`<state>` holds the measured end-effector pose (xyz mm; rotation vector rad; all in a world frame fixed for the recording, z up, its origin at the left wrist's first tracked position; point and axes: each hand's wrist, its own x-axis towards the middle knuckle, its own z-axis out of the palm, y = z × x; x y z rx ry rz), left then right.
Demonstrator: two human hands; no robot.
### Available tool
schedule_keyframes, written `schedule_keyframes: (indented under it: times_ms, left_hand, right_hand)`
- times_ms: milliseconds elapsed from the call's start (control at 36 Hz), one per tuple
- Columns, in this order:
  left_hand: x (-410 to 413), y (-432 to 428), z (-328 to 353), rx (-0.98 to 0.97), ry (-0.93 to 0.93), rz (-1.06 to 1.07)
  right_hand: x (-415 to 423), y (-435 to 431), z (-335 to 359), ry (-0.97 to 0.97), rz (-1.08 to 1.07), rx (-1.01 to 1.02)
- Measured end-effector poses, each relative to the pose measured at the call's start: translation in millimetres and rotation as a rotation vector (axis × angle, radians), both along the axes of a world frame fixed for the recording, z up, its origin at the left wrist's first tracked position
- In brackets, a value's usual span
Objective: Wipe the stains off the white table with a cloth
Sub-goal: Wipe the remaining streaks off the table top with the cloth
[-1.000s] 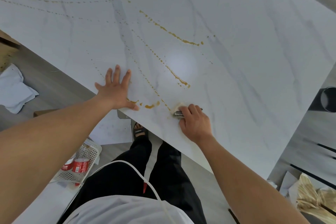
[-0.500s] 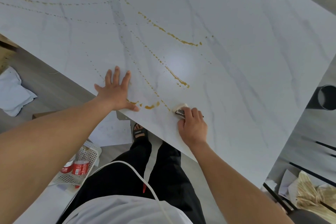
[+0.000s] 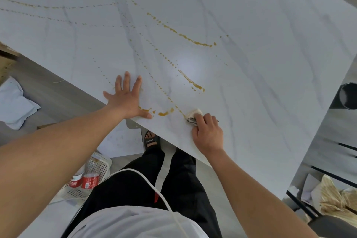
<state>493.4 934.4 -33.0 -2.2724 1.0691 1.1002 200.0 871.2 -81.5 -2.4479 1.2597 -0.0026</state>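
Observation:
The white marble-look table (image 3: 260,31) carries long amber stain trails. One thick streak (image 3: 181,34) lies at the middle, another (image 3: 190,81) nearer me, and small puddles (image 3: 164,113) sit by the front edge. My right hand (image 3: 207,133) presses a small folded cloth (image 3: 194,115), pale with a dark patterned edge, onto the near end of a dotted trail. My left hand (image 3: 126,96) lies flat on the table with fingers spread, its thumb beside the puddles.
Thin dotted trails (image 3: 48,6) run across the far left of the table. Below the table edge are my legs, a white basket with red cans (image 3: 90,177), a white pillow (image 3: 13,102), a dark bin (image 3: 348,95) at right and papers (image 3: 336,195).
My right hand with the cloth has slid a little to the left along the front edge, toward the puddles. The left hand has stayed planted.

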Motion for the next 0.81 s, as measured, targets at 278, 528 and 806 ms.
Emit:
schedule_keyframes:
  times_ms: [278, 528, 806]
  left_hand:
    - [1.5, 1.5, -1.9, -0.005, 0.014, 0.006]
    - [4.7, 2.1, -5.9, -0.002, 0.019, -0.02]
    - [7.2, 1.0, -7.1, 0.041, 0.028, -0.05]
  right_hand:
    - [-12.5, 45.4, 8.9, 0.019, 0.115, 0.067]
    - [-12.1, 85.3, 12.1, 0.027, 0.052, 0.139]
    - [26.7, 117.7, 44.1, -0.409, -0.698, 0.842]
